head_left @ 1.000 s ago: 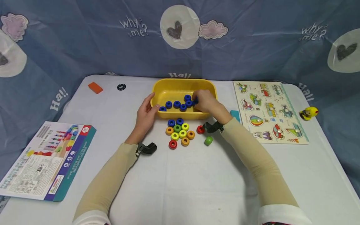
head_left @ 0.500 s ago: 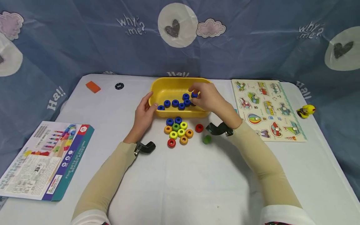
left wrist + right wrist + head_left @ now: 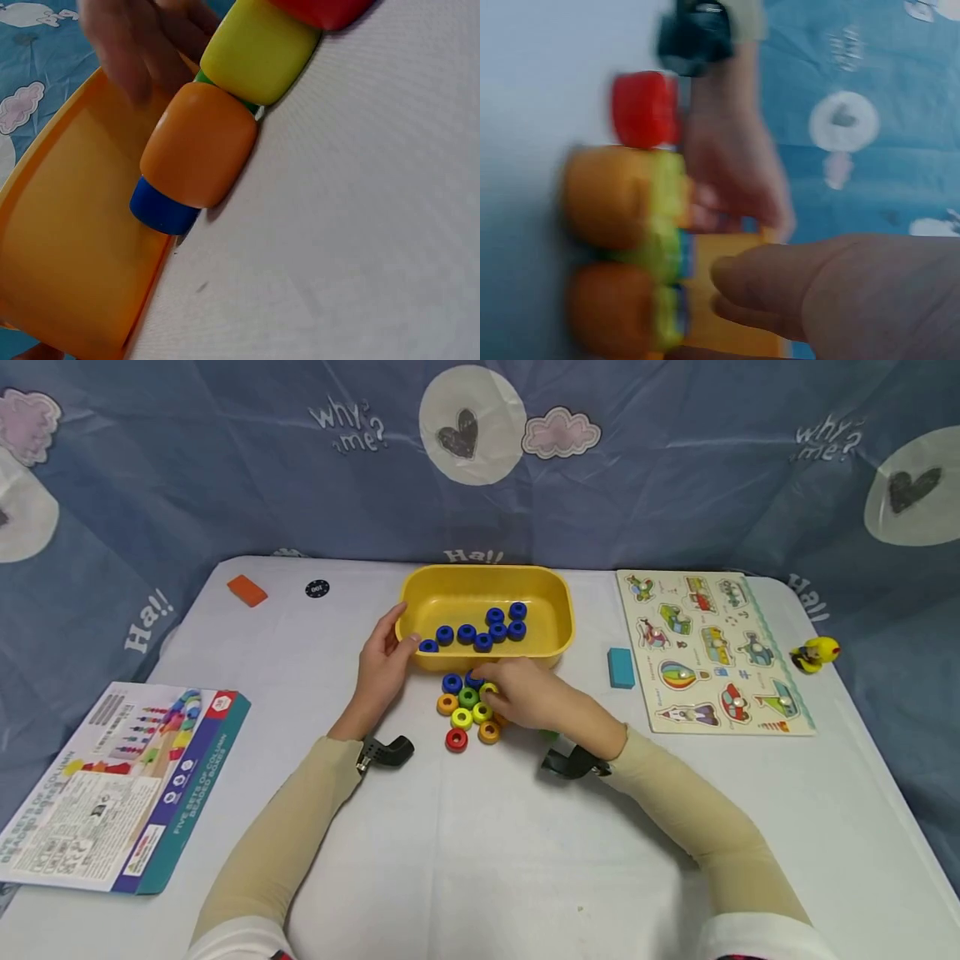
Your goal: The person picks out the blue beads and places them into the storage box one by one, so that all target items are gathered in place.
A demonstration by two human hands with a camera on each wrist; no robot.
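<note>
In the head view my left hand (image 3: 384, 662) holds the left end of a yellow plastic tub (image 3: 558, 610), its thumb at the front corner. Several blue beads (image 3: 467, 633) lie in the tub. My right hand (image 3: 528, 693) is in front of the tub, fingertips over a blue bead (image 3: 474, 678) at the back of a cluster on the table. Beside that bead are another blue bead (image 3: 452, 683), a green bead (image 3: 468, 697), yellow beads (image 3: 461, 718), orange beads (image 3: 489, 732) and a red bead (image 3: 456, 741). The right fingers (image 3: 757, 281) show nothing between them, though blurred.
A blue block (image 3: 621, 668) lies beside a wooden picture puzzle board (image 3: 656, 660) on the right, with a yellow figurine (image 3: 816, 654) beyond it. An orange block (image 3: 247, 591) and a black chip (image 3: 317, 588) lie back left. A toy box (image 3: 127, 785) occupies the left side.
My right hand has let go of a blue bead inside the tub and come out over the front rim to the cluster. The left hand stays on the tub.
</note>
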